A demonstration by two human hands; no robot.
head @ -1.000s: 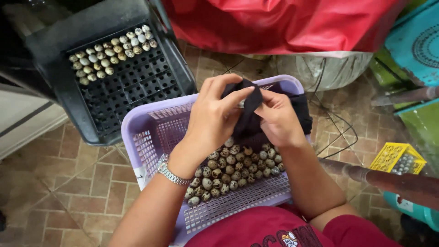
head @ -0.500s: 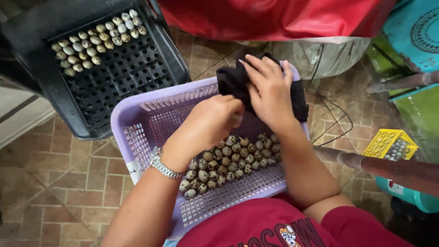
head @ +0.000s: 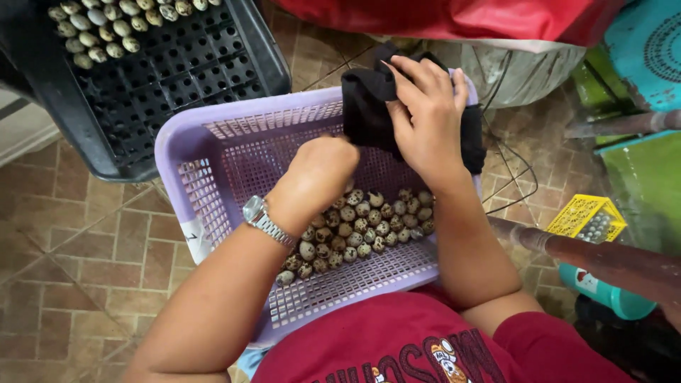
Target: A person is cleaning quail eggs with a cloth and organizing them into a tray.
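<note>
Head view: left hand (head: 318,174) hides its fingers among eggs (head: 362,227).

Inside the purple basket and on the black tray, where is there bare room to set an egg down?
Purple basket: bare mesh along its left wall and the near strip, around the speckled eggs. Black tray: empty cells below its egg rows. Crowded under the left hand and the cloth-holding right hand.

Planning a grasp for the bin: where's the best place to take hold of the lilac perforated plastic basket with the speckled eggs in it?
Grip the lilac perforated plastic basket by its thick rolled rim, probably at the left wall, coming from above and outside. That rim is solid and bare, while the mesh walls look thin. The far right corner is taken up by the right hand and black cloth, and the left hand reaches in over the small speckled eggs.
</note>
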